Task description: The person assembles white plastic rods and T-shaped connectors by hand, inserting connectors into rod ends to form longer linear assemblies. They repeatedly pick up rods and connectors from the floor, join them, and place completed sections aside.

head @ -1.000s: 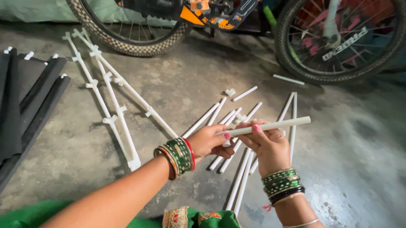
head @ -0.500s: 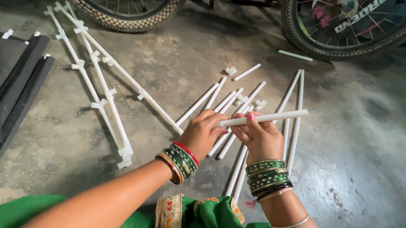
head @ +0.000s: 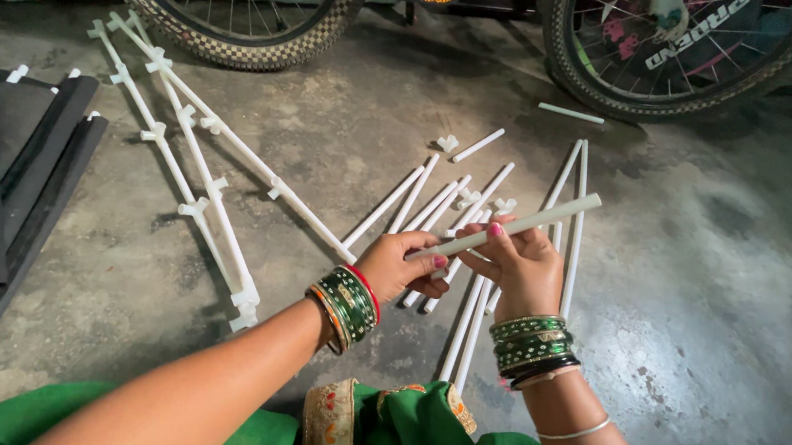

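Above the loose rods (head: 470, 260) on the floor (head: 723, 286), you hold one white rod (head: 523, 224) tilted up to the right. Your left hand (head: 401, 264) pinches its lower end; your right hand (head: 520, 270) is closed round its middle. Joined frames (head: 198, 148) lie well to the left.

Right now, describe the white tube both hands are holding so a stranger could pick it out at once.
Below the two bicycle wheels, loose white tubes lie scattered on the concrete floor. Above that pile, the left hand and right hand grip one white tube. It alone is lifted off the floor, slanting up to the right across the others.
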